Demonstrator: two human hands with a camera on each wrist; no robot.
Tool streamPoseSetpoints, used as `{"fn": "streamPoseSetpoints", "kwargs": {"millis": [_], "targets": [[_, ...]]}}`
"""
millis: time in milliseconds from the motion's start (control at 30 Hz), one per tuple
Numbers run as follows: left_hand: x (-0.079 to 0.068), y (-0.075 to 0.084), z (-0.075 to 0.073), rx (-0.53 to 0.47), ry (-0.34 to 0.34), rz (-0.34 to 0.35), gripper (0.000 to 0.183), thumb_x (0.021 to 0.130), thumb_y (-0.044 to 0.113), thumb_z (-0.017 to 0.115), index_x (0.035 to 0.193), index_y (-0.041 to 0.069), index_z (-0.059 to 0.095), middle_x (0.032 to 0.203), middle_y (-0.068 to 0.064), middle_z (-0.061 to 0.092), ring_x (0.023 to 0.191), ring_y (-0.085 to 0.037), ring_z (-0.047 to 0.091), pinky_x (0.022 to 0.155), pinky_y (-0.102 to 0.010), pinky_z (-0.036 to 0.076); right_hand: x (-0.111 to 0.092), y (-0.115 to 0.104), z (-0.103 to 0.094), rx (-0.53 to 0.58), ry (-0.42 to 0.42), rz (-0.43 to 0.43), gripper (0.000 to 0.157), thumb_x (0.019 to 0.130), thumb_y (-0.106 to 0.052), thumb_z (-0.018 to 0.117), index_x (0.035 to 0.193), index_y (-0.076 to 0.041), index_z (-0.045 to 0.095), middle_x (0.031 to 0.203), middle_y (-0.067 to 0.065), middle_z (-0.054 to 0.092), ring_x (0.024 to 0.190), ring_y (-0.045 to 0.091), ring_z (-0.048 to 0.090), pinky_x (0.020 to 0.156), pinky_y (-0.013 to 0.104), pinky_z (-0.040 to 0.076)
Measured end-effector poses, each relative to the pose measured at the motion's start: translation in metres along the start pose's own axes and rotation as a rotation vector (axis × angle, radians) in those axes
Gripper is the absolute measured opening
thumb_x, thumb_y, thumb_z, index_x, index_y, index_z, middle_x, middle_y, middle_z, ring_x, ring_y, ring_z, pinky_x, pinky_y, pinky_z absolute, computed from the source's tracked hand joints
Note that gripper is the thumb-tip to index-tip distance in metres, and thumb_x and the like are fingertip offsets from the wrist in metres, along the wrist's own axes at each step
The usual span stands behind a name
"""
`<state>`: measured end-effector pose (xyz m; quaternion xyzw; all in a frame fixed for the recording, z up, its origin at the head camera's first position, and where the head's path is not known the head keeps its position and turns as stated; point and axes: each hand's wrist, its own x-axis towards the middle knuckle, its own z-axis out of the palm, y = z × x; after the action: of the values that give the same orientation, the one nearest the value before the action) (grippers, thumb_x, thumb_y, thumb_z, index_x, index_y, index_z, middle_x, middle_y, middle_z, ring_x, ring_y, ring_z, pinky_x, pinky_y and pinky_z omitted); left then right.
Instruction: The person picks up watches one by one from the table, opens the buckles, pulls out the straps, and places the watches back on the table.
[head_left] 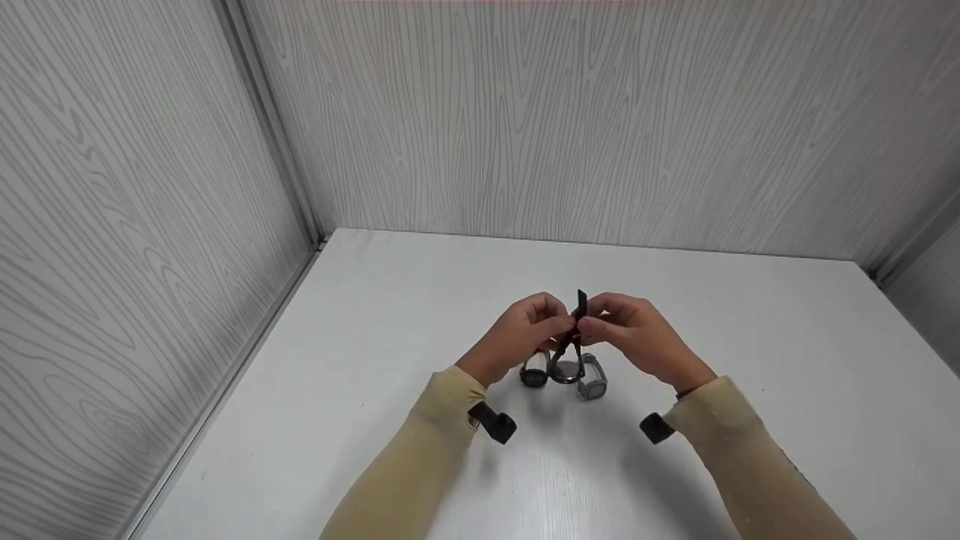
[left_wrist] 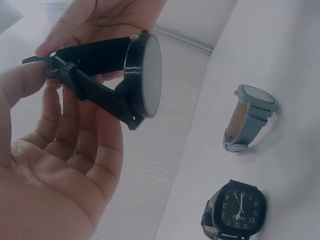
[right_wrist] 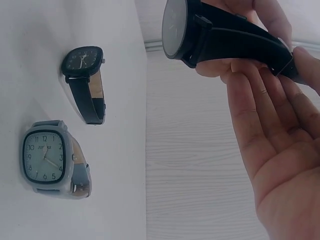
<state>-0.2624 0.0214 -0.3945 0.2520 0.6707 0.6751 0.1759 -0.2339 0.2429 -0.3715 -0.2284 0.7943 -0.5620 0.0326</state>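
Note:
A round-faced black wristwatch (head_left: 566,370) hangs between my hands, its dial at the bottom and its strap looped upward. My left hand (head_left: 525,330) pinches the strap near the buckle (left_wrist: 54,62). From the other side my right hand (head_left: 637,330) pinches the same strap end, thumb against the band (right_wrist: 240,47). The strap's tip points up between both hands. Below and to either side of it are two more watches: a black square-faced watch (right_wrist: 82,60) on the left and a grey-blue square-faced watch (right_wrist: 45,156) on the right, both with closed straps.
Both square watches lie on the white table (head_left: 420,300). Wood-grain panels stand behind the table (head_left: 525,127) and along its left side (head_left: 135,262). A black wrist camera sits on each sleeve, left (head_left: 493,422) and right (head_left: 657,427).

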Motion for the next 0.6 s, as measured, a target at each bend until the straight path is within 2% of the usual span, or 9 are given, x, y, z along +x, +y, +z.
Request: {"fn": "streamPoseSetpoints", "kwargs": {"millis": [133,333,433,600], "targets": [[-0.003,0.001,-0.002,0.065,0.003,0.04,0.02,0.103,0.019,0.065,0.118,0.006,0.064,0.109,-0.004,0.07,0.105,-0.019,0.069,0.089,-0.034,0.056,0.0,0.0,-0.001,-0.03,0.03,-0.015,0.022,0.1,-0.016,0.071,0.112,0.002,0.069,0.109,0.015,0.072,0.095,0.022,0.073,0.091,0.035,0.059],[-0.01,0.008,0.001,0.312,0.028,0.094,0.034,0.099,0.032,0.071,0.126,0.012,0.066,0.109,0.004,0.071,0.102,-0.013,0.069,0.089,-0.03,0.055,0.0,0.002,0.0,-0.076,0.062,-0.041,0.021,0.099,-0.016,0.071,0.112,0.001,0.07,0.107,0.014,0.071,0.094,0.02,0.073,0.089,0.032,0.059],[-0.01,0.012,0.005,0.379,0.071,0.096,0.037,0.095,0.037,0.076,0.124,0.015,0.071,0.105,0.008,0.072,0.097,-0.012,0.071,0.086,-0.029,0.057,0.0,0.002,0.001,-0.085,0.075,-0.048,0.02,0.1,-0.017,0.071,0.112,-0.002,0.07,0.107,0.013,0.07,0.094,0.021,0.073,0.089,0.031,0.059],[-0.011,0.014,0.008,0.438,0.147,0.121,0.027,0.094,0.042,0.077,0.112,0.022,0.078,0.099,0.013,0.073,0.092,-0.012,0.071,0.081,-0.027,0.057,0.001,0.001,0.004,-0.086,0.11,-0.05,0.019,0.099,-0.017,0.072,0.112,-0.003,0.07,0.108,0.012,0.07,0.095,0.02,0.074,0.089,0.031,0.059]]}}
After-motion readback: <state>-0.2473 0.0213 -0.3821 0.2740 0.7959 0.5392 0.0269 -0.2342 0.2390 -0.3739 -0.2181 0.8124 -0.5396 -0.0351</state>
